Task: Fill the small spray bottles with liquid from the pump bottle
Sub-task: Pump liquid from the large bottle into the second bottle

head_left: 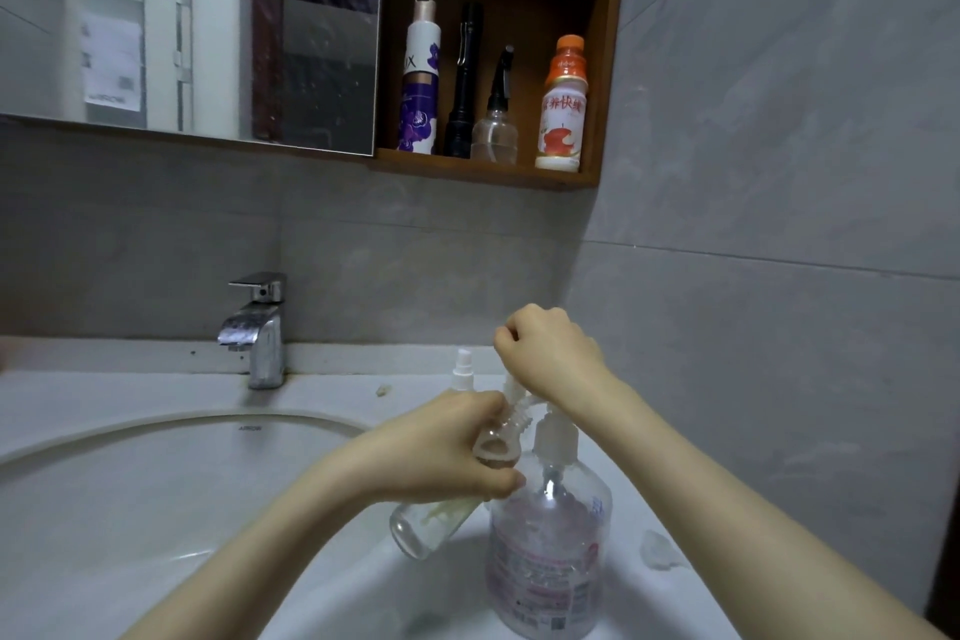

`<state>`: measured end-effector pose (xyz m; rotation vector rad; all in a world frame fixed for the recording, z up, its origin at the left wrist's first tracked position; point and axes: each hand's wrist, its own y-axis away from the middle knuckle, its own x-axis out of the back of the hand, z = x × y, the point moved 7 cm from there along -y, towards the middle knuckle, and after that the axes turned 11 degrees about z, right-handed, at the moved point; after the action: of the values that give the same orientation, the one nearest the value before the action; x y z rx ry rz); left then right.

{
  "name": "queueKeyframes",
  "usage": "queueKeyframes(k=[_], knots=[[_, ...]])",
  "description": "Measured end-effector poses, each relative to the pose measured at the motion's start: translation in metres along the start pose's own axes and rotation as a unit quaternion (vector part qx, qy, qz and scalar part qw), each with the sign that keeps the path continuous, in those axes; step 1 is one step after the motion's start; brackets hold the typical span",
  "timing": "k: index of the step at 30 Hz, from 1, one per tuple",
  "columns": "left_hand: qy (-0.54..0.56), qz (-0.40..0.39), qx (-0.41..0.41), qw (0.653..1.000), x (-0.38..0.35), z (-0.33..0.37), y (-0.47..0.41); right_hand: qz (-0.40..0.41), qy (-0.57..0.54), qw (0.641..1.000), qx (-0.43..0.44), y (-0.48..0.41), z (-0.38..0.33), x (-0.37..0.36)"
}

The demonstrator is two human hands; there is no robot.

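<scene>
Gripping spray bottle (431,528), left hand (441,447); right hand (548,353) fisted on pump (556,437); sink (182,424) reads ARROW.

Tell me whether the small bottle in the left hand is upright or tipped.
Tipped. The small bottle in the left hand leans, base down-left, uncapped neck raised toward the spout of the pump bottle.

Hidden and unreadable parts

The right hand (545,353) covers the pump bottle's (545,551) pump head; the left hand (441,447) hides the tilted spray bottle's (421,530) middle. At 12 o'clock of it, only a second spray bottle's (462,372) white top shows. The pump bottle's label print is blurred.
</scene>
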<state>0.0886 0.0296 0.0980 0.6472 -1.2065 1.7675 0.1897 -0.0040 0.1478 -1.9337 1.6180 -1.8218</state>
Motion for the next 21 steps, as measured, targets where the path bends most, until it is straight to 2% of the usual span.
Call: queueKeyframes(k=[4,9,16,21], knots=[[-0.016,0.015,0.010,1.000,0.002,0.010,0.003,0.007,-0.033,0.999,-0.004,-0.005,0.001,0.004],[0.023,0.046,0.012,0.999,0.006,0.027,0.002,0.001,-0.089,0.996,-0.019,-0.006,0.004,0.000],[0.061,0.084,0.084,0.991,0.001,0.011,0.007,0.037,-0.167,0.985,-0.023,-0.007,0.002,0.009],[0.090,0.104,0.115,0.984,0.001,0.001,0.011,0.019,-0.248,0.968,-0.027,-0.005,0.004,0.008]])
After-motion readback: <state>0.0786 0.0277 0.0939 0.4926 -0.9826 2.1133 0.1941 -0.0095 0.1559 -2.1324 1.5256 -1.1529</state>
